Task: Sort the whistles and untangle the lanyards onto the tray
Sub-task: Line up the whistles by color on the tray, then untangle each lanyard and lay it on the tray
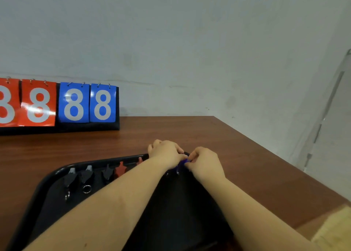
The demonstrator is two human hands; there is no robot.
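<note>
A black tray [47, 178] lies on the brown table. Along its far rim stand three black whistles [86, 175] with metal rings, then a red whistle [120, 170] and a second red one [140, 160]. My left hand [166, 153] and my right hand [204, 162] meet over the tray's far right corner, both pinching a blue whistle [183, 163] between the fingertips. A metal ring [178, 172] hangs under it. My forearms hide much of the tray's middle; no lanyard shows clearly.
A flip scoreboard [58, 106] with red and blue 8 cards stands at the back left against the wall. The table's right edge [284, 157] runs diagonally close to my right hand. A yellowish sleeve [334, 230] shows at bottom right.
</note>
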